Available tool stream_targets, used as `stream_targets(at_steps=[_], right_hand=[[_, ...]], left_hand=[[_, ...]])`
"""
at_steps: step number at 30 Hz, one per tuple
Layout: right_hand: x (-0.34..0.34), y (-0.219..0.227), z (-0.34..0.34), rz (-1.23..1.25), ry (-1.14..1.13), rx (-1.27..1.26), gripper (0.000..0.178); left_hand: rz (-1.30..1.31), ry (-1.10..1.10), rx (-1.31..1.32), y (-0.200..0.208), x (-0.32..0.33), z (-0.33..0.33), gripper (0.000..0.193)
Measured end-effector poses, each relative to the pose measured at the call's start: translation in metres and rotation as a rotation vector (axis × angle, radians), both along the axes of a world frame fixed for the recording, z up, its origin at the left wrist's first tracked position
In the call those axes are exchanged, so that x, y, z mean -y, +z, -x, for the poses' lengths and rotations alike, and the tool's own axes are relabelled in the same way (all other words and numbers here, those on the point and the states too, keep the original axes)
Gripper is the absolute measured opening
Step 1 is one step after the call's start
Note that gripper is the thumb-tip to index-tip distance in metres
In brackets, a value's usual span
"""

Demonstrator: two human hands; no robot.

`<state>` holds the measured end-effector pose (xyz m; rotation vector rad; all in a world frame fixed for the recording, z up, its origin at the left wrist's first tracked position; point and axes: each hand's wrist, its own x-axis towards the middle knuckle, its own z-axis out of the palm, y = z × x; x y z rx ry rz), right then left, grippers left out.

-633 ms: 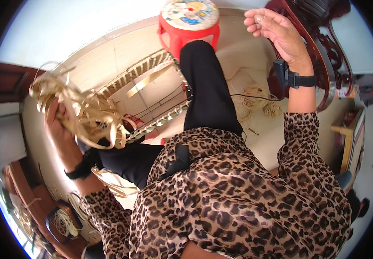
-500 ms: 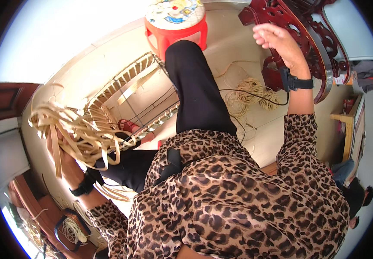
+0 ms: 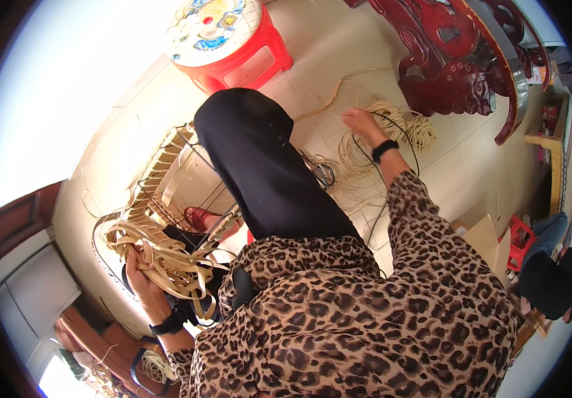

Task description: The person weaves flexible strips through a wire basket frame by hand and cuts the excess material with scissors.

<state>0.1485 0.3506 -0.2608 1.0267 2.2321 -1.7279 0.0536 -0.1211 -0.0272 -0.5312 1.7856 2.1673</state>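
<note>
A loose bundle of flat tan weaving strips (image 3: 167,255) is gripped in my left hand (image 3: 141,277), with many loops hanging over the fingers. Beside it, partly behind my black-trousered leg, stands a dark wire frame (image 3: 150,178) whose edges are wrapped in the same tan strip. My right hand (image 3: 363,126) reaches out beyond my knee, its fingers drawn together; whether a strand lies between them is too small to see. Just past that hand, a coil of thin tan cord (image 3: 385,123) rests on the floor. A dark cable (image 3: 380,222) runs below my right wrist.
A red plastic stool (image 3: 233,63) with a patterned top stands ahead. At the far right is carved dark-red wooden furniture (image 3: 448,79). Scissors (image 3: 326,176) lie on the floor near my knee. Another person (image 3: 551,282) is at the right, near a red plastic stool (image 3: 519,242).
My right hand has come down and leftward from beside the carved furniture to the cord coil, and its fingers remain drawn together. The left hand with the strips has shifted rightward and lower.
</note>
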Motion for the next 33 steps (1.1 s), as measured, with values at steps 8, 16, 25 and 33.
stream_targets(at_steps=[8, 16, 25, 33], right_hand=[[0.023, -0.08, 0.055, -0.739, 0.786, 0.137, 0.018], [0.03, -0.066, 0.038, -0.403, 0.495, 0.449, 0.034], [-0.004, 0.047, -0.018, 0.452, -0.702, -0.493, 0.008], [-0.054, 0.096, -0.073, 0.688, -0.757, -0.85, 0.013]], left_hand=[[0.225, 0.039, 0.023, 0.013, -0.004, -0.012, 0.021], [0.22, 0.062, 0.121, 0.026, 0.001, -0.021, 0.024], [0.201, 0.099, 0.159, 0.043, -0.025, -0.016, 0.022], [-0.032, 0.153, 0.036, 0.033, -0.023, -0.016, 0.016]])
